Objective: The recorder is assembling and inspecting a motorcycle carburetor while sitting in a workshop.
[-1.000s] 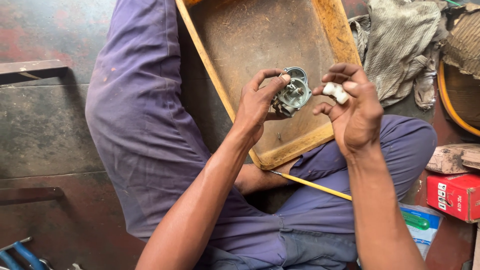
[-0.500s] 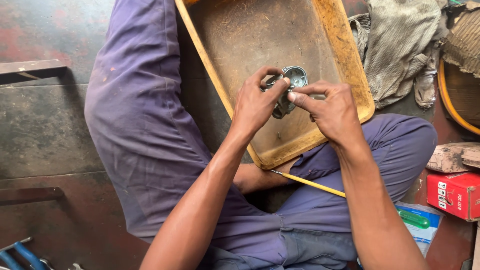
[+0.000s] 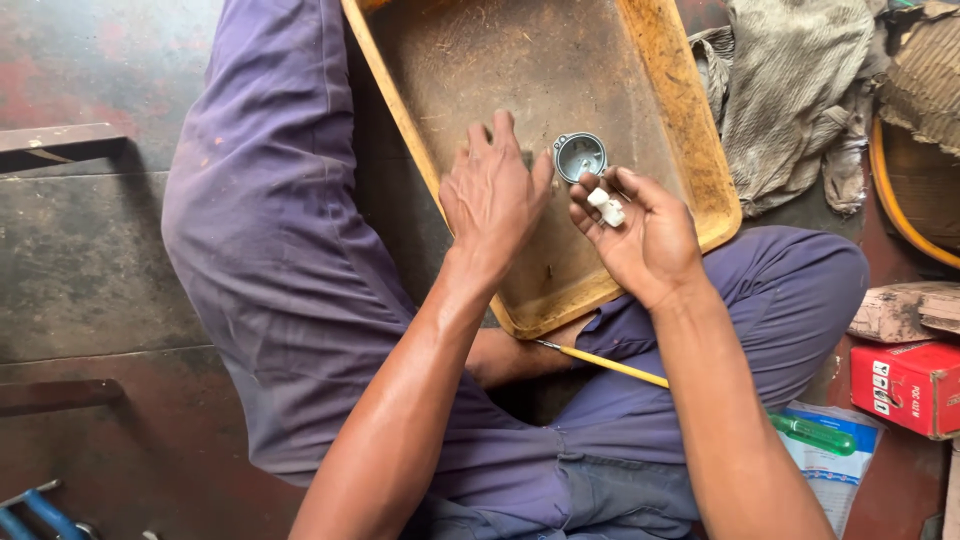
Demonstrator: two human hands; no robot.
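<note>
The left hand [image 3: 495, 195] lies flat and spread, palm down, on the yellow tray [image 3: 690, 130], holding nothing; the right hand [image 3: 640, 235] pinches a small white part [image 3: 606, 207] at its fingertips; just beyond both sits a round metal cup [image 3: 579, 155], mouth upward, no long axis; seemingly mid-disassembly, parts being sorted; a careful, steady grip matters now.

Tray [image 3: 690, 150] top cut off; left hand [image 3: 495, 195] hides its floor (partly).
</note>
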